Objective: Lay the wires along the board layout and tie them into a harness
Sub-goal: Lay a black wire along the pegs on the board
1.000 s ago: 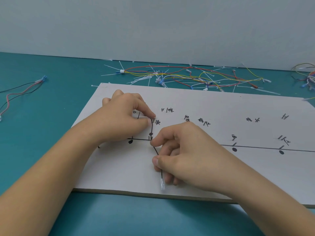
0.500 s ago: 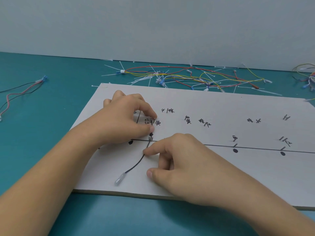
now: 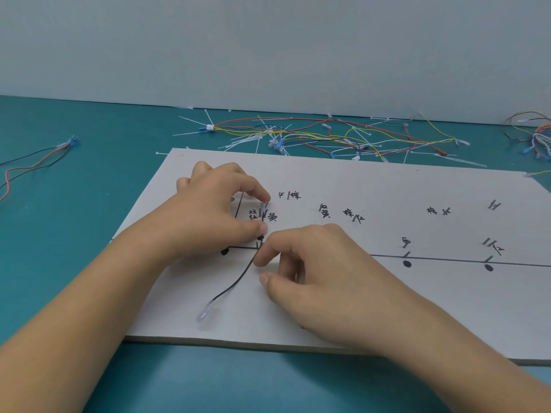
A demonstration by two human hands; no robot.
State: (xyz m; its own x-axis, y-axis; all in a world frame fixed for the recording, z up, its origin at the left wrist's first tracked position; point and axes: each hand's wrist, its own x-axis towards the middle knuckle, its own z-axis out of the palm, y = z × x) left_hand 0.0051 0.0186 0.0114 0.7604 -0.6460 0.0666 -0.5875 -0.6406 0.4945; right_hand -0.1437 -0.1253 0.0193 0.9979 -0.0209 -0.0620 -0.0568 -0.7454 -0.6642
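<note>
So the board (image 3: 387, 189) is lying flat on the teal desk (image 3: 89, 129) with its long edge toward the person. That makes sense, since the drawn line (image 3: 447, 260) and the little pins (image 3: 354, 218) are the map and you want both hands over it. Only one black wire (image 3: 238, 281) is on the layout.

Its upper end sits at the pins by the left-hand branch. The left hand (image 3: 208, 213) has its grip closed on that end, index tip on top and thumb just below. Looks to me like it's anchoring the terminal so it can't pop out of the pins while the rest gets routed.

The right hand (image 3: 322, 278) is just beside it. Its bent index fingertip (image 3: 260, 259) is on the wire right below the junction, and the thumb (image 3: 267, 278) is a bit lower, not touching the wire as far as I can see. Whether that grip is truly pinching or just pushing the wire, I can't tell. My guess is it's steering the bend onto the line.

The rest of the wire curls off toward the near left, with its clear sleeve (image 3: 204, 314) lying free on bare board, off any drawn path, so that tail needs swinging round.

The loose wires (image 3: 313, 135) and white cable ties (image 3: 247, 141) are heaped behind the board, within reach but off the layout so nothing tangles. Early days I'd say, no tying done here yet
</note>
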